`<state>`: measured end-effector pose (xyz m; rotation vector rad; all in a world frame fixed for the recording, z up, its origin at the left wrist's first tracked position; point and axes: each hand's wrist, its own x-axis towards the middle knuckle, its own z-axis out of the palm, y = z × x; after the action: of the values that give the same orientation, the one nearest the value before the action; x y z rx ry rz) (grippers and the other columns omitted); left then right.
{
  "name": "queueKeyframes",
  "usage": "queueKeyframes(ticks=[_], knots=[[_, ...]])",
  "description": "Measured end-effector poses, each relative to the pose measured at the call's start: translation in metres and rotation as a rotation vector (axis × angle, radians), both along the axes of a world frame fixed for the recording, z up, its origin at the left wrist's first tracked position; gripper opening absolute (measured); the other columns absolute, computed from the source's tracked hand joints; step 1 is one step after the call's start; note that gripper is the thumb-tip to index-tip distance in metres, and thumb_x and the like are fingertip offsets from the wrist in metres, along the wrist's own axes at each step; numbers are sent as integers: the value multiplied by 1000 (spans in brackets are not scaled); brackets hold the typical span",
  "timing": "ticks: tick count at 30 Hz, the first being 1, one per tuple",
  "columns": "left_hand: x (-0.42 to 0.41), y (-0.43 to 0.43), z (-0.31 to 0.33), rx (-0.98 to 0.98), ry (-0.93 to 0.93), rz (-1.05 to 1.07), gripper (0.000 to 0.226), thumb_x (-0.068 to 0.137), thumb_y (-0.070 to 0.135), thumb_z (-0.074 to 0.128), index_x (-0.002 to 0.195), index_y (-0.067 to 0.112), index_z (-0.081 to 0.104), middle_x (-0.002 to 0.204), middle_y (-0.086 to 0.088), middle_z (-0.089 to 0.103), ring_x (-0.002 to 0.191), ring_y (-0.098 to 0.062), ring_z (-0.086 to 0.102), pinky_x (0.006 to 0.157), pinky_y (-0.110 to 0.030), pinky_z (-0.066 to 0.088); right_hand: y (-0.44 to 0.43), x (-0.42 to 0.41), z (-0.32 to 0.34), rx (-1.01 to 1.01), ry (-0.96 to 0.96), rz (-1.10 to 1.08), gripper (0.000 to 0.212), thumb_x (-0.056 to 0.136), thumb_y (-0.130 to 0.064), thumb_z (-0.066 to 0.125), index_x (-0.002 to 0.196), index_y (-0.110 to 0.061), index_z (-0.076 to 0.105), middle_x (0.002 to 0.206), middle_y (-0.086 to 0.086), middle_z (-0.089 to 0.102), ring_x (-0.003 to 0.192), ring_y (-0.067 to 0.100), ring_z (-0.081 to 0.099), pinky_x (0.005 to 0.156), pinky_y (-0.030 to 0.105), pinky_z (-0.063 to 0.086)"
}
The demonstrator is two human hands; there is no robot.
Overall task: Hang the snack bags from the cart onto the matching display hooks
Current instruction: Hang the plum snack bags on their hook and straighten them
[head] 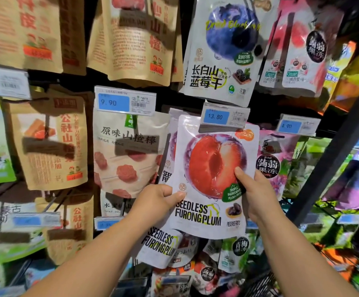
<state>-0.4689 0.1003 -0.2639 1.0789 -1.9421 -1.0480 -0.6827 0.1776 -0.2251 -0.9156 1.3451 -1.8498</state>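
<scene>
Both hands clamp a white "SEEDLESS FURONG PLUM" bag (212, 176), also printed "PRESERVED FRUITS" and "SIMPLE INGREDIENTS": left hand (155, 200) pinches its left edge with the thumb on the front, right hand (257, 196) grips the right edge, thumb on the plum picture, other fingers hidden behind. The bag is upright against the display, its top edge under the blue "13.80" price tag (223, 116), with a same-print hanging bag (166, 166) just behind and another plum bag (161, 245) tilted below the left wrist. Above hangs a "Dried Blueberry" bag (223, 50); to the left, a "9.90" tag (122, 101).
</scene>
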Motion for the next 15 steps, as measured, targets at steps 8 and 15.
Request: queueKeyframes(ticks=[8,15], knots=[[0,-2,0,-47,-18,10,56,89,41,64,54,18,27,45,2,25,45,-16,29,52,-28,23,-4,0,0,24,33,-23,19,94,-13,60,112,-17,65,108,12,74,99,31,71,92,50,54],[-3,0,-1,-133,-94,-19,55,88,45,64,51,17,34,50,-4,34,50,-17,36,54,-30,30,-4,-9,-8,62,70,-77,25,94,-17,61,119,-18,64,106,8,75,98,29,71,93,53,53]])
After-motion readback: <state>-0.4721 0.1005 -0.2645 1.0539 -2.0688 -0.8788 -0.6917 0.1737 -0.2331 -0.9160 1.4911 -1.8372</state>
